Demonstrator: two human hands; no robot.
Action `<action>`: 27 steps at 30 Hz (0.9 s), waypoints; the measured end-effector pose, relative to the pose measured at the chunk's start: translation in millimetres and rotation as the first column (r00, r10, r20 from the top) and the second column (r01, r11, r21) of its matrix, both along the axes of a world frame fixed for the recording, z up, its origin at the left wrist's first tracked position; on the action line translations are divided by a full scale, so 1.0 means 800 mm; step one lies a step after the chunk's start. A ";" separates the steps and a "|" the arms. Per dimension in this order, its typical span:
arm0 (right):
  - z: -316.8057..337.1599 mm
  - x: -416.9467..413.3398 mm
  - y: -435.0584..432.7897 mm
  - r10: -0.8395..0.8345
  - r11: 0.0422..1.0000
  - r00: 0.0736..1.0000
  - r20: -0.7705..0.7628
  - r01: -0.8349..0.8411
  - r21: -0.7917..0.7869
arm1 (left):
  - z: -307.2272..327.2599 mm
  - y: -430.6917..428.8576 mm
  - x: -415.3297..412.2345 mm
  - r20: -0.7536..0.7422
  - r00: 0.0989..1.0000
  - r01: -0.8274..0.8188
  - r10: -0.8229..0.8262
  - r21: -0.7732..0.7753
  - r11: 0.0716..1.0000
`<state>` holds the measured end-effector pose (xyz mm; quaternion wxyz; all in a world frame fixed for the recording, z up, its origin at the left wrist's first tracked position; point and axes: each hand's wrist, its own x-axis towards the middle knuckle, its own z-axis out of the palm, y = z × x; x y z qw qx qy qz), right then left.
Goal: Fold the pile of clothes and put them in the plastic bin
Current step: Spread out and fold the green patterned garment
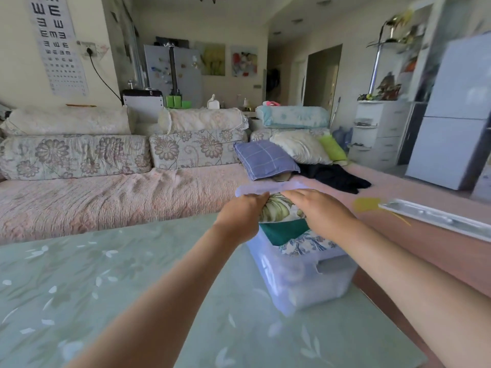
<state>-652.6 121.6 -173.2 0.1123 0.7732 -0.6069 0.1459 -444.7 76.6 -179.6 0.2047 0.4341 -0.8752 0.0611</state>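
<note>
A translucent bluish plastic bin (305, 282) stands on the green glass table (106, 288), near its right edge. Folded clothes fill it above the rim: a leaf-print garment (276, 208) on top, a dark green one (284, 232) below it, and a blue-and-white patterned one (308, 245) at the near side. Both hands lie on the leaf-print garment. My left hand (243, 209) holds its left side. My right hand (316, 205) presses down on its right side with the fingers pointing left. The view is blurred, so the finger positions are unclear.
Beyond the table is a sofa with a pink cover (119, 197), a blue checked cushion (263, 159) and a dark garment (337, 177). A yellow fly swatter (368, 204) and a metal bar (435, 219) lie to the right. A white fridge (457, 115) stands far right.
</note>
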 end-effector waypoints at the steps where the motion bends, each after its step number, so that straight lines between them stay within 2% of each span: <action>1: -0.002 -0.015 -0.007 -0.021 1.000 1.000 -0.001 0.021 0.022 | 0.001 -0.011 -0.018 0.023 1.000 -0.004 0.003 0.038 0.999; 6: -0.029 -0.064 -0.056 -0.085 0.985 0.995 -0.058 0.093 0.148 | -0.013 -0.067 -0.082 0.187 0.982 -0.025 -0.009 0.178 0.984; 9: -0.035 -0.076 -0.089 -0.087 0.985 0.994 -0.070 0.096 0.145 | -0.026 -0.100 -0.100 0.199 0.980 -0.057 0.011 0.228 0.972; 12: -0.041 -0.086 -0.115 -0.089 0.987 0.970 -0.225 0.116 0.112 | -0.040 -0.118 -0.112 0.254 0.967 -0.077 0.012 0.247 0.966; 14: -0.053 -0.091 -0.122 -0.084 0.969 0.950 -0.302 0.149 0.197 | -0.053 -0.119 -0.119 0.339 0.940 -0.077 -0.025 0.284 0.956; 17: -0.068 -0.099 -0.123 -0.081 0.910 0.964 -0.254 0.175 0.375 | -0.063 -0.121 -0.125 0.493 0.865 -0.106 -0.097 0.368 0.924; 19: -0.068 -0.104 -0.119 -0.105 0.873 0.978 -0.182 0.178 0.455 | -0.062 -0.121 -0.128 0.486 0.860 -0.122 -0.153 0.488 0.865; 22: -0.061 -0.101 -0.113 -0.216 0.810 0.976 0.029 0.163 0.563 | -0.059 -0.115 -0.135 0.433 0.881 -0.120 -0.191 0.596 0.794; 24: -0.056 -0.094 -0.114 -0.279 0.837 0.948 0.153 0.162 0.523 | -0.063 -0.115 -0.143 0.408 0.894 -0.125 -0.184 0.622 0.773; 27: -0.060 -0.079 -0.121 -0.295 0.892 0.950 0.105 0.234 0.386 | -0.069 -0.121 -0.153 0.236 0.969 -0.092 -0.080 0.637 0.765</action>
